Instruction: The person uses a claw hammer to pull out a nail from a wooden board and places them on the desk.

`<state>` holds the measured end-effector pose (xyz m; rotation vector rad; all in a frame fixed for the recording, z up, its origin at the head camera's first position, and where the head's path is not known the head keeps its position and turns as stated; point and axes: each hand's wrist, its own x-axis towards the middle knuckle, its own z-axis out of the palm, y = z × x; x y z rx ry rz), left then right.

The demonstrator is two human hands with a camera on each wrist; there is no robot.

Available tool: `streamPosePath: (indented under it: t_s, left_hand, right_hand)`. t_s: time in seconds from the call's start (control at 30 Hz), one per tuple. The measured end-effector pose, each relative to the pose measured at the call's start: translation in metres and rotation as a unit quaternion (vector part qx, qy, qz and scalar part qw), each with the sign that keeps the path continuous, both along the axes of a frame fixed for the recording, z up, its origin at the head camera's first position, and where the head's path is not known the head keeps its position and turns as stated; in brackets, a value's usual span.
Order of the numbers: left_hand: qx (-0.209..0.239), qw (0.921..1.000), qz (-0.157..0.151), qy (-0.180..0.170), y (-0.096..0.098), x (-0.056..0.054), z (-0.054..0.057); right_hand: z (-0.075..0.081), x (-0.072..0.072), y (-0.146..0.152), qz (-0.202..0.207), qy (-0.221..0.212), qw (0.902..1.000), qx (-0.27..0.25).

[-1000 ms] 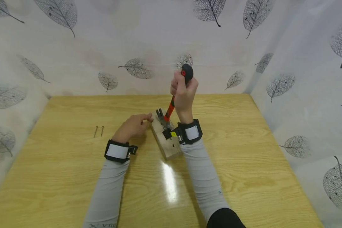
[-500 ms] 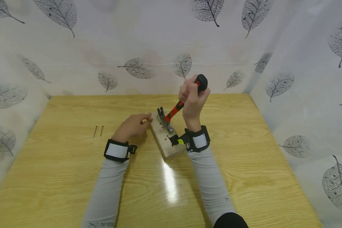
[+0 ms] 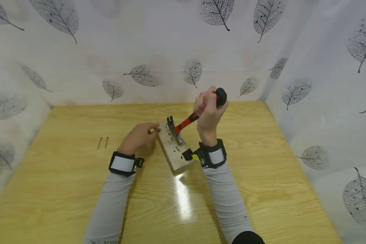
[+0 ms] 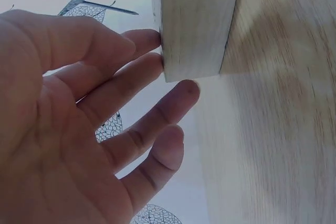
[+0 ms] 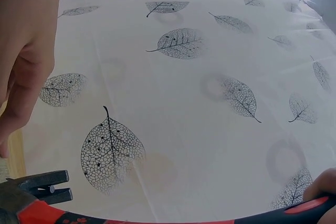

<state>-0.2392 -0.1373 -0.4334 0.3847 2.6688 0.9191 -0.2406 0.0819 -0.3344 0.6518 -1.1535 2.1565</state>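
My right hand (image 3: 209, 115) grips the black-and-red handle of a claw hammer (image 3: 186, 123). The hammer's head lies over a pale wooden block (image 3: 177, 156), with the handle slanting up to the right. Dark marks dot the top of the block. In the left wrist view a nail (image 4: 113, 8) sticks out from the claw toward the block, its tip a little short of it. The right wrist view shows the nail between the claw's prongs (image 5: 52, 195). My left hand (image 3: 138, 137) has loosely extended fingers, with fingertips touching the block's far left corner.
Two loose nails, a left one (image 3: 99, 143) and a right one (image 3: 106, 142), lie on the wooden table (image 3: 256, 183) left of my left hand. White leaf-printed sheeting (image 3: 158, 37) stands behind the table and along its sides.
My right hand has moved right and down, tipping the hammer's handle over to the right while its head stays over the block. My left hand remains at the block's corner.
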Motion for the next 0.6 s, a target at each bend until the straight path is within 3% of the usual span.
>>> streamPosePath:
  t_s: [0.17,0.3,0.47,0.6]
  left_hand:
    - [0.026,0.997,0.013,0.072,0.01,-0.002,-0.004]
    - [0.077,0.9889,-0.008,0.127,0.022,-0.006,-0.006]
    - [0.13,0.9805,-0.035,0.143,0.034,-0.008,-0.006]
    - [0.128,0.9802,-0.018,0.15,0.026,-0.005,-0.005]
  right_hand:
    - [0.001,0.004,0.001,0.009,0.004,0.9999,-0.002]
    - [0.0,0.006,0.003,0.011,0.007,0.9999,-0.002]
    - [0.001,0.007,0.003,0.001,0.008,0.9999,-0.009]
    - [0.001,0.005,-0.008,0.011,0.016,0.9996,-0.02]
